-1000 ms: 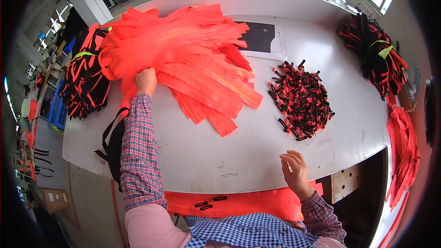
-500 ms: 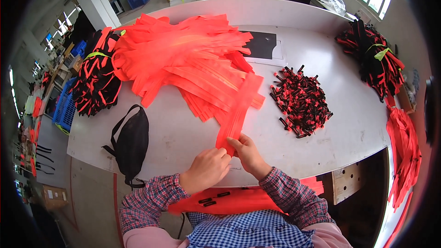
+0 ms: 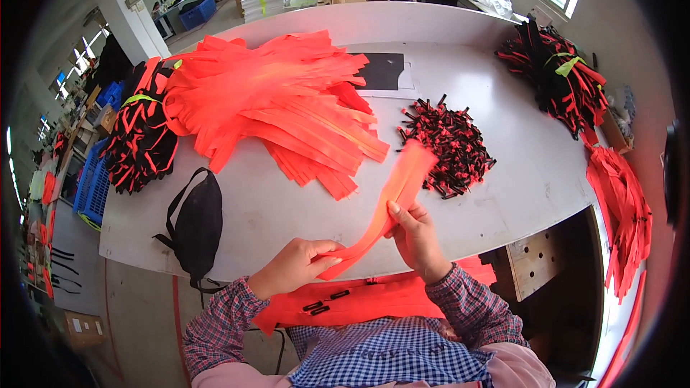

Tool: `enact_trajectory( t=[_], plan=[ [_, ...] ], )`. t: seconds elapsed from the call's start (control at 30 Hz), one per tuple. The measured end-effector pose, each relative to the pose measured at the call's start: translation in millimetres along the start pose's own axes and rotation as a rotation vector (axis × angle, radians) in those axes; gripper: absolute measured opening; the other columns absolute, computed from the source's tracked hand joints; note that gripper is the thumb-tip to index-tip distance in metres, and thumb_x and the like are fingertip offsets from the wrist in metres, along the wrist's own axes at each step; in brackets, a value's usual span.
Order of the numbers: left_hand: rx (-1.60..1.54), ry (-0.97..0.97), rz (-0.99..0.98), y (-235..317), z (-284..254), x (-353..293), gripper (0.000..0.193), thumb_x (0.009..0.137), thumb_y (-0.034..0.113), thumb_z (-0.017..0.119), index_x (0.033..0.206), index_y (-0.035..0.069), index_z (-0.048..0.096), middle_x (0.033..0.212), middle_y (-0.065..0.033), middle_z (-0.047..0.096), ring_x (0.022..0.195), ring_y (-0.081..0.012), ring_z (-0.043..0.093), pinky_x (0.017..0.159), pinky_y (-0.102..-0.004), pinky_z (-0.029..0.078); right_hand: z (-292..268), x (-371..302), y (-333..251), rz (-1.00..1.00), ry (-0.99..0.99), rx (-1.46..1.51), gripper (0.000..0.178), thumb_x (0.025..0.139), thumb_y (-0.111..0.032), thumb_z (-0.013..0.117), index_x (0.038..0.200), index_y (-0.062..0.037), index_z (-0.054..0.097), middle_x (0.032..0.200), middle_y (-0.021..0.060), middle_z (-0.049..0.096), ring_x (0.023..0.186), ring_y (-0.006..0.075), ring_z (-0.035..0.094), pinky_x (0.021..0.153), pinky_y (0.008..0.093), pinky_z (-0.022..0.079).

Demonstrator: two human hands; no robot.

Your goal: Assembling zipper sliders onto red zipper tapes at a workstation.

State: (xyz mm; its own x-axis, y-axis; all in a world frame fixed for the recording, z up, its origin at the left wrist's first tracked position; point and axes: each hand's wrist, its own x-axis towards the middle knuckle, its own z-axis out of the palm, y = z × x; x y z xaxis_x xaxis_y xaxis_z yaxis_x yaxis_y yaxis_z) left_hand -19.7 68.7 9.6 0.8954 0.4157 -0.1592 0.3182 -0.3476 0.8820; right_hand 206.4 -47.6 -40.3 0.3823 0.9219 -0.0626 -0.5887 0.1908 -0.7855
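Note:
An orange zipper strip (image 3: 397, 185) runs slantwise between my hands, its far end raised and blurred. My left hand (image 3: 291, 266) pinches its near end between thumb and fingers. Farther along, my right hand (image 3: 417, 239) grips it with the thumb on top and the fingers beneath. Just beyond the strip's far end lies a heap of small black-and-red zipper pulls (image 3: 460, 154). A large loose pile of matching zipper strips (image 3: 266, 93) covers the back left of the table. Over my lap, below my hands, lie more orange strips (image 3: 388, 300) with a few black pulls (image 3: 316, 308) on them.
A black pouch with straps (image 3: 199, 223) lies at the table's left edge. Tied black-and-red bundles stand at the left (image 3: 140, 136) and far right (image 3: 557, 75). A dark flat sheet (image 3: 381, 72) lies at the back. Red strips (image 3: 622, 219) hang off the right side.
The held strip has come away from the pile and swung right, toward the heap of pulls. My hands have moved apart, the left one to the left and the right one to the right.

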Motion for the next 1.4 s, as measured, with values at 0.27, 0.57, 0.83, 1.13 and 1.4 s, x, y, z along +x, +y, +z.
enact_trajectory(
  t=[0.27,0.57,0.83,1.13,1.4],
  plan=[
    [-0.38,0.145,0.126,12,42,16,0.03,0.101,0.012,0.064,0.126,-0.004,0.063,0.109,-0.0056,0.069,0.099,-0.0118,0.066,0.087,-0.0279,0.054,5,-56,36,0.093,-0.159,-0.507,0.033,0.097,-0.022,0.071,0.122,-0.0013,0.064,0.095,0.0015,0.07,0.081,0.0064,0.062,0.072,0.0267,0.054],
    [-0.184,0.252,0.19,21,64,28,0.021,0.099,0.009,0.065,0.116,-0.003,0.067,0.088,-0.0057,0.071,0.076,-0.0079,0.062,0.066,-0.0273,0.052,-14,-46,-10,-0.138,-0.091,-0.576,0.023,0.102,-0.021,0.065,0.108,0.0009,0.067,0.082,0.0013,0.067,0.071,0.006,0.06,0.064,0.0236,0.051],
    [0.017,0.309,0.237,12,70,31,0.013,0.094,0.007,0.07,0.105,0.0,0.072,0.086,-0.0082,0.071,0.074,-0.0151,0.068,0.063,-0.0293,0.054,-20,-54,5,-0.016,-0.167,-0.558,0.017,0.1,-0.016,0.064,0.095,-0.0004,0.063,0.076,-0.0018,0.059,0.066,0.0026,0.052,0.058,0.0209,0.046],
    [0.448,0.509,0.695,2,97,37,0.023,0.085,-0.002,0.075,0.107,0.001,0.07,0.094,-0.0115,0.07,0.079,-0.0216,0.07,0.068,-0.0298,0.058,-12,-50,44,0.249,0.19,-0.138,0.024,0.103,-0.025,0.059,0.093,-0.0035,0.058,0.083,-0.0034,0.059,0.069,0.0012,0.05,0.055,0.0202,0.044],
    [-0.421,0.368,-0.035,-4,82,36,0.016,0.095,0.003,0.069,0.11,0.0,0.07,0.109,-0.0027,0.067,0.096,-0.008,0.061,0.086,-0.0258,0.051,-85,12,20,-0.201,0.156,-1.031,0.022,0.098,-0.021,0.068,0.1,0.0007,0.068,0.086,0.0125,0.071,0.074,0.0198,0.068,0.066,0.0342,0.055]
  ],
)
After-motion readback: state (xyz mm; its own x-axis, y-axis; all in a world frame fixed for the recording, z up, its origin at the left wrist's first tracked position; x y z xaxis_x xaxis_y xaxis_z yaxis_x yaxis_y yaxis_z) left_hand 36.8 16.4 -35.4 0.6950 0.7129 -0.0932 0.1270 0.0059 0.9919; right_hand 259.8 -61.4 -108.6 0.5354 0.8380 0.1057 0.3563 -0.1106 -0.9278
